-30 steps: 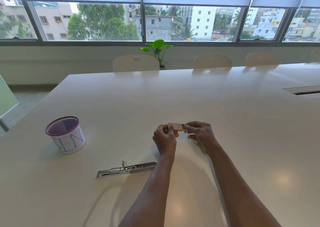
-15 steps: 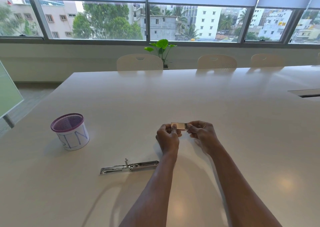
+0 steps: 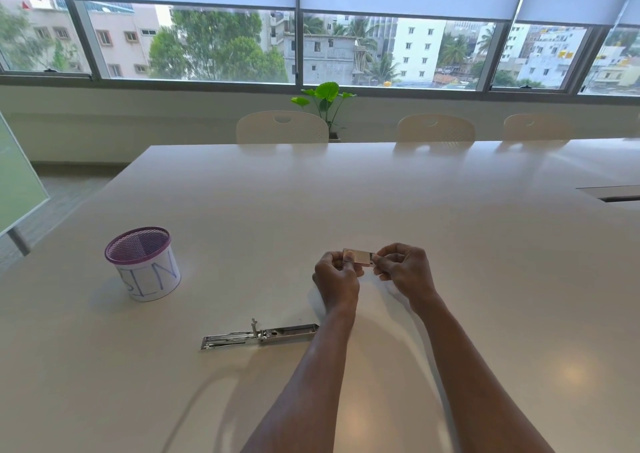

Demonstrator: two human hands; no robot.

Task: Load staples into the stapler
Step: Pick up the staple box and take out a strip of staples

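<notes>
Nothing has shifted: at frame centre the left hand (image 3: 335, 281) and right hand (image 3: 405, 272) still pinch, fingers curled, opposite ends of the small tan staple box (image 3: 360, 257), while the opened stapler (image 3: 259, 337) lies untouched below-left of them, so loading waits.

The stapler (image 3: 259, 336) is slim bright metal, opened out flat and lying lengthwise left to right on the tabletop (image 3: 381, 203), with a small post standing up near its middle. The staples (image 3: 360, 257) show as a small flat tan block held above the tabletop, pinched at its ends between the left hand (image 3: 336, 279) and the right hand (image 3: 405, 272).
</notes>
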